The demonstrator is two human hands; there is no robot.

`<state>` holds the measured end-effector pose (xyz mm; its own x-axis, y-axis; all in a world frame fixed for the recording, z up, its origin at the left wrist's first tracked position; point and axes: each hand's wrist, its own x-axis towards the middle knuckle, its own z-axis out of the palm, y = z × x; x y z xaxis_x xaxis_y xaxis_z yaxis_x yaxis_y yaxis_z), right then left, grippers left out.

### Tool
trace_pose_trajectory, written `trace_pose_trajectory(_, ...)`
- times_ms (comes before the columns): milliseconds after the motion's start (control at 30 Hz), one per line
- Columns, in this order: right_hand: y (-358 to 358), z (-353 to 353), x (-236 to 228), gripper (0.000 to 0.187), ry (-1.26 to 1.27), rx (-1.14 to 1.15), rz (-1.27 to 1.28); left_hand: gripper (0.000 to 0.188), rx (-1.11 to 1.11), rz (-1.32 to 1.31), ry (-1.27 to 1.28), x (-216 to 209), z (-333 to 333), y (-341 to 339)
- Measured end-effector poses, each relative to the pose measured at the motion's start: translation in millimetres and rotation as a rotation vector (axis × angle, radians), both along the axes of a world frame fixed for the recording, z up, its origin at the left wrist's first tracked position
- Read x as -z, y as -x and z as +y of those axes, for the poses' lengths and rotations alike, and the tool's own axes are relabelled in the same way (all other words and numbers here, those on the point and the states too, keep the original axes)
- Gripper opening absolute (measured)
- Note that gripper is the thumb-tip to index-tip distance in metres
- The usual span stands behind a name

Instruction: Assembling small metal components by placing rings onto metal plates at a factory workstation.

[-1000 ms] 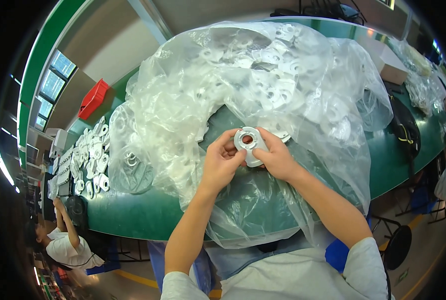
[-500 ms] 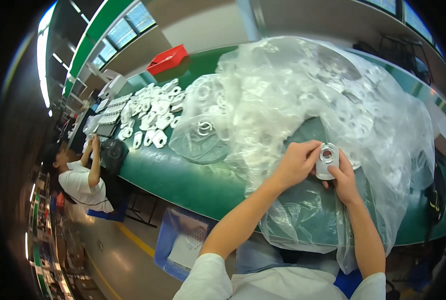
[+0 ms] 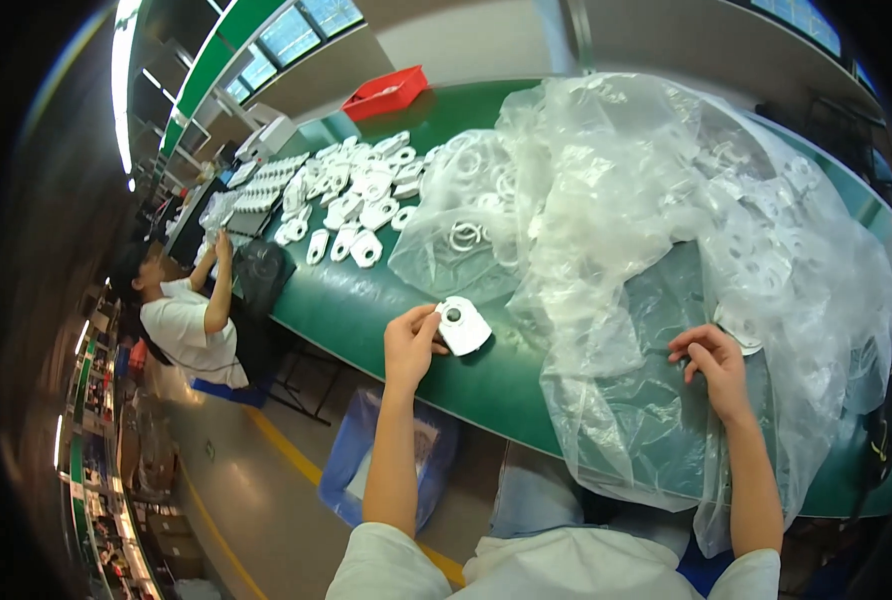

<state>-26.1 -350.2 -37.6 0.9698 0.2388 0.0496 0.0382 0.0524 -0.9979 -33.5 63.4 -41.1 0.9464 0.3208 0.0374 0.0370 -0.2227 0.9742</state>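
Note:
A white plastic housing (image 3: 471, 329), rounded with a round hole near one end, is pinched in the fingers of my left hand (image 3: 409, 346) above the green table. My right hand (image 3: 712, 367) holds nothing; its fingers are apart and slightly curled over the large clear plastic bag (image 3: 606, 210). Just beyond the right fingers, a white part (image 3: 742, 329) shows at the bag's opening. Many more white parts lie inside the bag, blurred by the film. A smaller clear bag (image 3: 456, 262) with white rings sits to its left.
Loose white housings (image 3: 366, 250) are heaped on the green table (image 3: 366, 329) at the far left, near a red bin (image 3: 386, 93). A co-worker (image 3: 191, 309) sits at the left end. A blue bin (image 3: 346, 483) lined with plastic stands on the floor below the table edge.
Both hands held the housing together before. My left hand has carried it left, away from the bag, while my right hand has let go. The view has shifted somewhat.

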Motion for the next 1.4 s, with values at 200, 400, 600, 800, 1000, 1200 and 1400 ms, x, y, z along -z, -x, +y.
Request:
trace_pose_trajectory(200, -2.3, -3.7, 4.6, 0.013, 0.013, 0.03, 0.001, 0.023, -0.151, -0.205, -0.649, -4.8, -9.3, 17.5)
trace_pose_trajectory(400, 0.1, -0.2, 2.7, 0.012, 0.051, 0.019, -0.001, 0.036, 0.011, -0.298, -0.924, -5.7, -24.6, 34.5)
trace_pose_trajectory(600, 4.9, 8.7, 1.9, 0.012, 0.06, 0.016, 0.015, 0.041, 0.09, -0.383, -1.087, -5.4, -25.0, 47.1)
trace_pose_trajectory(800, 12.6, -8.8, -3.4, 0.012, 0.137, 0.089, 0.055, 0.029, -0.186, -0.292, -1.126, 7.4, 20.9, 8.5)
trace_pose_trajectory(1000, -4.8, 11.1, 5.8, 0.01, 0.156, 0.104, -0.157, 0.026, -0.165, -0.178, -1.056, 23.5, 175.2, -53.5)
trace_pose_trajectory(1200, 41.5, -31.3, -48.4, 0.017, 0.176, 0.249, -0.637, 0.046, -0.31, -0.386, -0.837, 9.9, 93.5, -76.4)
trace_pose_trajectory(1400, 112.2, -154.6, -75.2, 0.027, 0.216, 0.875, -0.702, 0.033, 0.242, -0.695, -0.748, -66.2, -118.6, -7.0)
